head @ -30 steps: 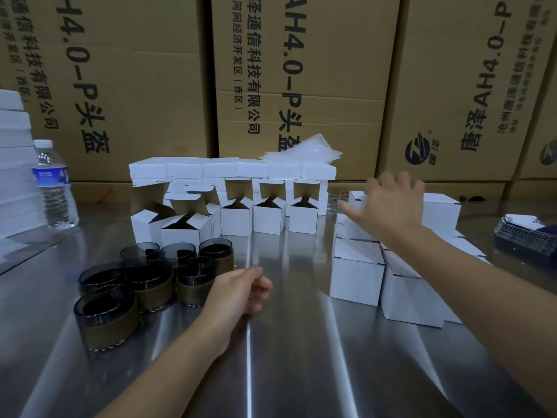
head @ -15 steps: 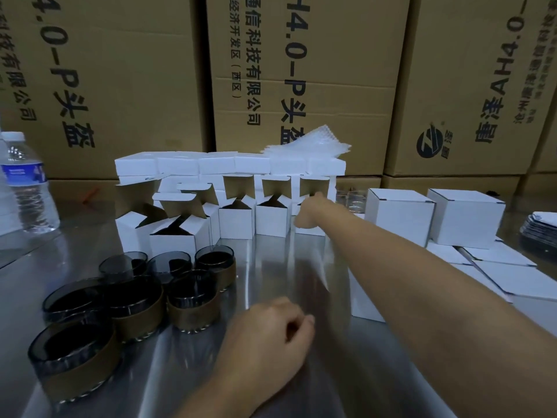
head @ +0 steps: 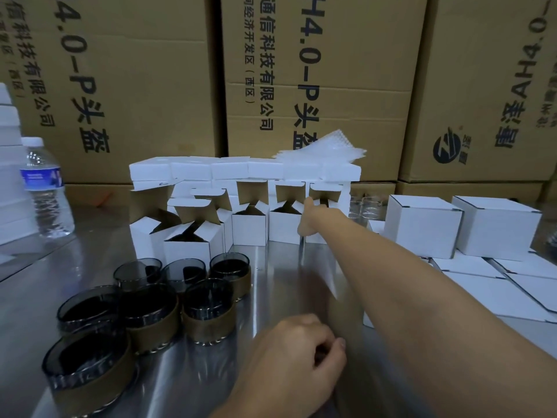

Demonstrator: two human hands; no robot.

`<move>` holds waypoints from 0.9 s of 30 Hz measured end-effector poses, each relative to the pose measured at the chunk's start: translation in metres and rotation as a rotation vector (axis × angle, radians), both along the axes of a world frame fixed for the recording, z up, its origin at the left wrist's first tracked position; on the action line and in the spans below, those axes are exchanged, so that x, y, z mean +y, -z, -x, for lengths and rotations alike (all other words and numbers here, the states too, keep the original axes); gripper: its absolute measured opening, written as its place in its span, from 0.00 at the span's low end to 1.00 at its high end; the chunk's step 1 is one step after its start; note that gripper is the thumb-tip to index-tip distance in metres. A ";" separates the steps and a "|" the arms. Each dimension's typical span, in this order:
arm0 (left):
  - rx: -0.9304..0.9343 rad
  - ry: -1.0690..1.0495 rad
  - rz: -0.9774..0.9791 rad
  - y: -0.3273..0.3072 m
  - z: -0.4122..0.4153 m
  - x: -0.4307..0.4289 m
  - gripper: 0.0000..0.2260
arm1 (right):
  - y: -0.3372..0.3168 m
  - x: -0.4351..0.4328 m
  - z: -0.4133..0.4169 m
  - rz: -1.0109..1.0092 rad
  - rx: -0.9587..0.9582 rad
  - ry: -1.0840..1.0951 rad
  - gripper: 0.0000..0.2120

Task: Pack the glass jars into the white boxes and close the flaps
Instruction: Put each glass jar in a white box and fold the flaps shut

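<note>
Several dark glass jars (head: 150,312) with brown bands stand grouped at the front left of the steel table (head: 271,267). Behind them is a row of open white boxes (head: 250,230) with their flaps up. My right hand (head: 310,218) reaches to the rightmost open box (head: 328,193); its fingers go over the box's rim and the thumb lies on the front wall. My left hand (head: 301,357) rests on the table near the front, fingers loosely curled, holding nothing, just right of the jars. Two closed white boxes (head: 422,224) stand at the right.
Large brown cartons (head: 316,86) wall off the back. A water bottle (head: 45,188) and stacked white boxes (head: 9,176) are at the left. Clear glasses (head: 366,206) stand behind the row. More closed white boxes (head: 497,285) lie at the right. White sheets (head: 328,146) top the box row.
My right hand left the closed boxes at the right and reached forward to the rightmost open box. My left hand drew back toward me and curled. The view shifted closer.
</note>
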State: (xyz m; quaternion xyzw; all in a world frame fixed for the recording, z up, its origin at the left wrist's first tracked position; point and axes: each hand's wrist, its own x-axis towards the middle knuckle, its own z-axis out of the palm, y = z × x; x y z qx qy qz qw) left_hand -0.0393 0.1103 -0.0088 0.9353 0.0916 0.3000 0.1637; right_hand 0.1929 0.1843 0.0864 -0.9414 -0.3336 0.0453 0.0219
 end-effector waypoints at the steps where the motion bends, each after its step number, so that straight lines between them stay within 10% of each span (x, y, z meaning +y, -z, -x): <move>1: -0.002 -0.001 0.001 0.000 0.000 0.000 0.20 | -0.002 0.000 0.001 -0.002 0.000 -0.020 0.39; 14: 0.025 -0.007 0.030 -0.001 0.000 -0.001 0.21 | -0.001 0.010 0.012 0.218 -0.179 -0.176 0.43; 27: -0.038 0.038 0.095 -0.001 0.002 0.000 0.15 | -0.018 -0.025 0.033 0.109 -0.205 -0.180 0.18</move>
